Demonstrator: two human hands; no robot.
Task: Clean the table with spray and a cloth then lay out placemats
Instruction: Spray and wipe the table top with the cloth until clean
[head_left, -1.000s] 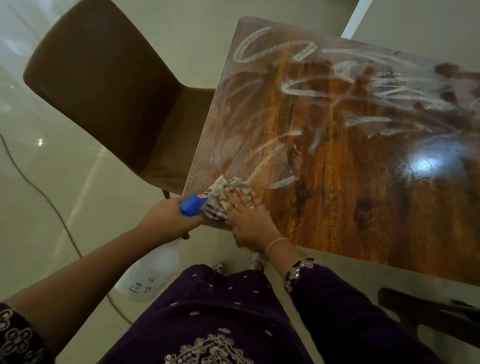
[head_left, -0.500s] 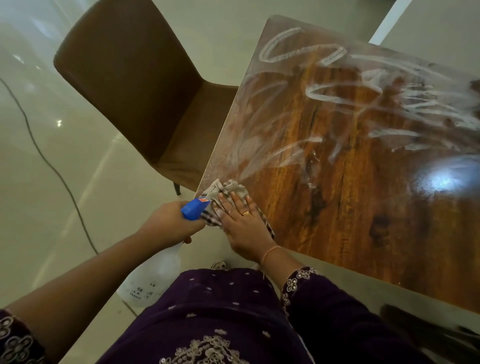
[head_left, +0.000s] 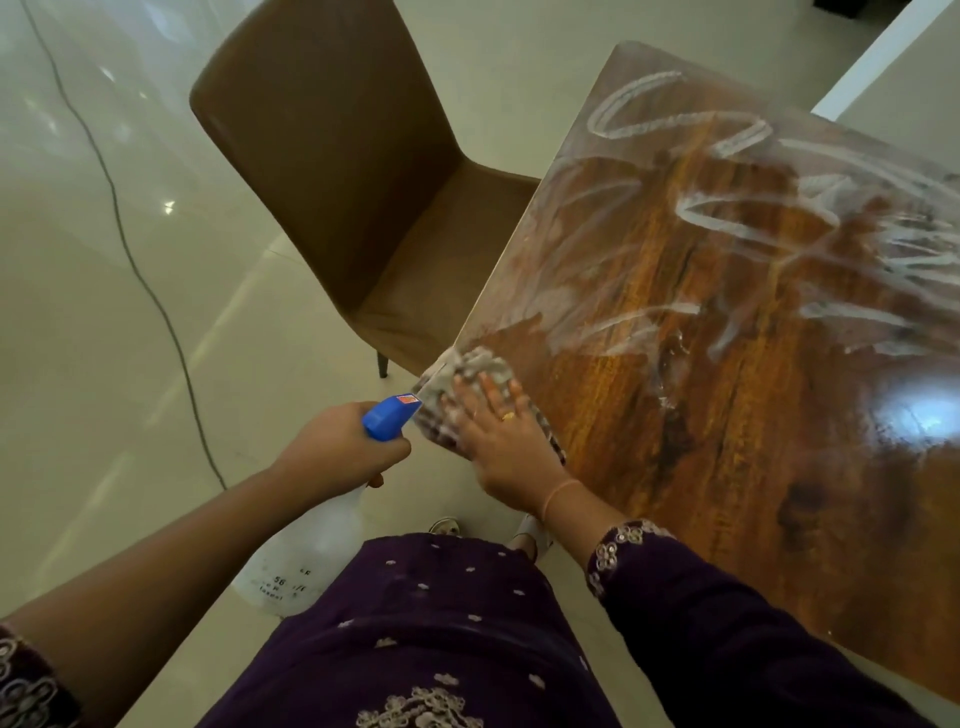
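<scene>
At the near-left corner of the table (head_left: 727, 441), the cloth (head_left: 480, 364) has barely moved over the last second. Streaks (head_left: 727, 218) remain farther out, so wiping looks unfinished. Right hand (head_left: 504, 441) flat, fingers spread, pressing cloth. Left hand (head_left: 332, 447) wrapped round spray bottle (head_left: 306, 561) neck, just off the edge.
</scene>
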